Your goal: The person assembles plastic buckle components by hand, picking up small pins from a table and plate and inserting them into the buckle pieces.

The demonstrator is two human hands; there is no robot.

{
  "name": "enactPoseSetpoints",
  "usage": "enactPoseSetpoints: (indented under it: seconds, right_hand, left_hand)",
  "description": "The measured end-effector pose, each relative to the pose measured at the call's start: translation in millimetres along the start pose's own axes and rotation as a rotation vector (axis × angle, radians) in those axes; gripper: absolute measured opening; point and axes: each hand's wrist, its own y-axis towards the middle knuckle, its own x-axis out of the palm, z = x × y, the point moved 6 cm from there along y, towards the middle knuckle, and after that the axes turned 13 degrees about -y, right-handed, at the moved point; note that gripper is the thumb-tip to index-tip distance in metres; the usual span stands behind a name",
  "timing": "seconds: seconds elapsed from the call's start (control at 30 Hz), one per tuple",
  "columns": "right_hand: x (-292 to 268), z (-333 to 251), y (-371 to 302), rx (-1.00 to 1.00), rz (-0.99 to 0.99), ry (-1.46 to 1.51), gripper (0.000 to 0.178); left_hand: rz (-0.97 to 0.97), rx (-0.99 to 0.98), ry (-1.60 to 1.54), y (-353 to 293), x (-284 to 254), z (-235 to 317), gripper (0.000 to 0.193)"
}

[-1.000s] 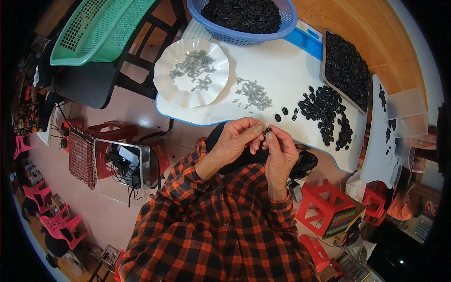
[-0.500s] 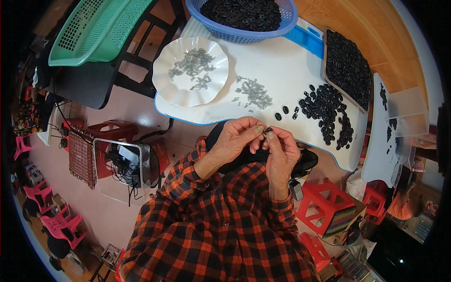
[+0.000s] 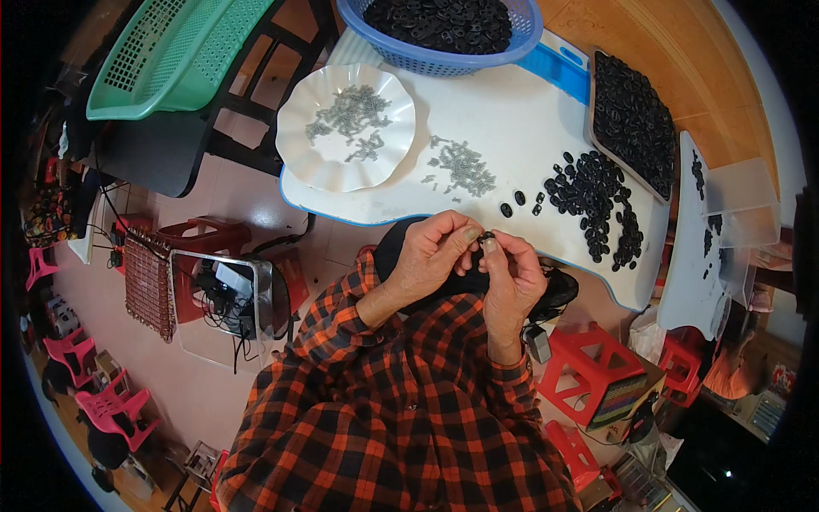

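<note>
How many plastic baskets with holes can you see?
2. The green basket is at the upper left; the blue basket, holding black pieces, is at the top middle. Others may be hidden.

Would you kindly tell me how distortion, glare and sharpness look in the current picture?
Head view: corners are black, and the wooden surface's edge curves near the rim; head view: a small bright glint on the dark panel; head view: the black piece at the right hand's fingertips is too small to read.

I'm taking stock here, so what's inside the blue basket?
The blue basket holds a heap of black pieces, some with holes. The heap covers the basket's floor and whatever lies beneath its top layer.
</note>
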Motion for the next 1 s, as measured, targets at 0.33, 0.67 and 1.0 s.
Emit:
enactPoseSetpoints:
  seconds: [0.33,0.67,1.0]
  right_hand:
    - [-3,-5,-4,-0.261,0.089,-0.251,0.012]
    - [-1,-4,0,-0.007,-0.023,-0.011,0.008]
    - [-3,2,2,0.049,-0.043,0.020,0.013]
  left_hand:
    - [0.009,0.185,0.190,-3,5,8,0.012]
    - [0.001,0.083,0.057,-4,6,-4,0.014]
    - [-0.020,0.186,0.236,-3,3,5,0.011]
